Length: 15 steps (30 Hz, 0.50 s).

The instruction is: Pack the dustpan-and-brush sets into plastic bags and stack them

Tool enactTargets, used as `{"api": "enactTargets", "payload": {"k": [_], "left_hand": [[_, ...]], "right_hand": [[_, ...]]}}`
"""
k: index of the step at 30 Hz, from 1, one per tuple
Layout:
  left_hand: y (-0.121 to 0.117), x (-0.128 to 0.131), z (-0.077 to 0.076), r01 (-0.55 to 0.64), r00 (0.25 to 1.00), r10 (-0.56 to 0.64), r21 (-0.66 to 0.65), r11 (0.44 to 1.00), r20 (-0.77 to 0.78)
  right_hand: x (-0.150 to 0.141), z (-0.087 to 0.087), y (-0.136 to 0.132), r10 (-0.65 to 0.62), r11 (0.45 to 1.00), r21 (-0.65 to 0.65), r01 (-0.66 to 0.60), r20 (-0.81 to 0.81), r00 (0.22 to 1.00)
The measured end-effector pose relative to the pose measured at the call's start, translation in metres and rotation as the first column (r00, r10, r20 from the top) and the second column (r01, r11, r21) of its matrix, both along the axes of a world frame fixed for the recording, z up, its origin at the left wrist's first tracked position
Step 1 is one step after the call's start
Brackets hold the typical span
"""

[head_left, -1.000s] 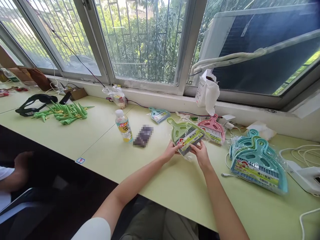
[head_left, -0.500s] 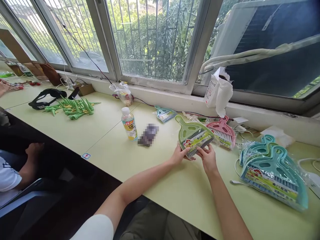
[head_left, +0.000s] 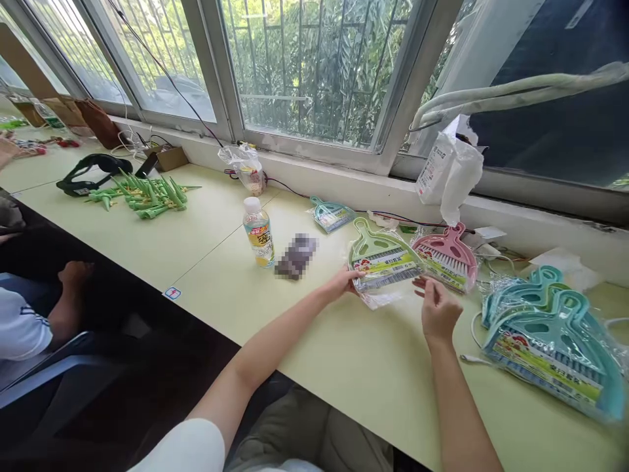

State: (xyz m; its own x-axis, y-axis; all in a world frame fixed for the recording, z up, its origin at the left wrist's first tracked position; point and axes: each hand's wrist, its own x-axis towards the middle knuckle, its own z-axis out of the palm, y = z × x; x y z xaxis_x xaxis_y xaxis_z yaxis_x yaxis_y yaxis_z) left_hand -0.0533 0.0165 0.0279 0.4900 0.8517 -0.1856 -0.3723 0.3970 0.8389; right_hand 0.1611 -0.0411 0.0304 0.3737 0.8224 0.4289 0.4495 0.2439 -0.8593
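Note:
My left hand (head_left: 343,283) is closed on the left edge of a light green dustpan-and-brush set (head_left: 377,244) in a clear plastic bag. The set is tilted, its printed label and grey bristles facing me, with loose plastic hanging below its lower edge. Just off the set's lower right corner, my right hand (head_left: 439,307) has its fingers partly curled and apart, with nothing visible in them. A pink dustpan-and-brush set (head_left: 448,254) lies right behind that hand. Farther right is a pile of bagged blue-green sets (head_left: 555,347).
Left of the set are a blurred dark object (head_left: 296,257) and a drink bottle (head_left: 259,233). Another blue dustpan set (head_left: 331,215) lies near the wall. Green pointed pieces (head_left: 150,195) are heaped farther left. A white cable (head_left: 474,359) runs beside the pile. Another person's arm (head_left: 69,295) shows at left.
My right hand has come off the green set and moved right. My left hand still holds the set, now turned so its label faces me more squarely. The view has shifted slightly.

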Motion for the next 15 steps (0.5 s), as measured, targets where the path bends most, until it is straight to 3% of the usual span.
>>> {"api": "enactTargets", "payload": {"k": [3,5,9,13,15], "left_hand": [[0.011,-0.018,0.003,0.018,0.999,-0.016,-0.046,0.999,0.043],[0.015,-0.027,0.005,0.057,0.997,-0.055,-0.044,0.997,0.056],[0.020,-0.035,0.005,0.135,0.990,-0.137,-0.054,0.989,-0.032],[0.019,-0.034,0.002,0.396,0.912,-0.396,-0.024,0.918,-0.107],[0.015,-0.032,0.002,0.456,0.884,-0.449,0.026,0.890,-0.133]], "right_hand": [[0.006,0.001,0.000,-0.050,0.990,0.136,-0.020,0.488,0.871],[0.007,0.001,0.002,-0.089,0.981,0.194,-0.032,0.585,0.806],[0.009,0.002,0.005,-0.089,0.967,0.253,-0.040,0.479,0.873],[0.008,-0.001,0.005,-0.040,0.979,0.204,-0.012,0.250,0.967],[0.006,-0.006,0.006,-0.054,0.983,0.183,0.019,0.185,0.981]]}}
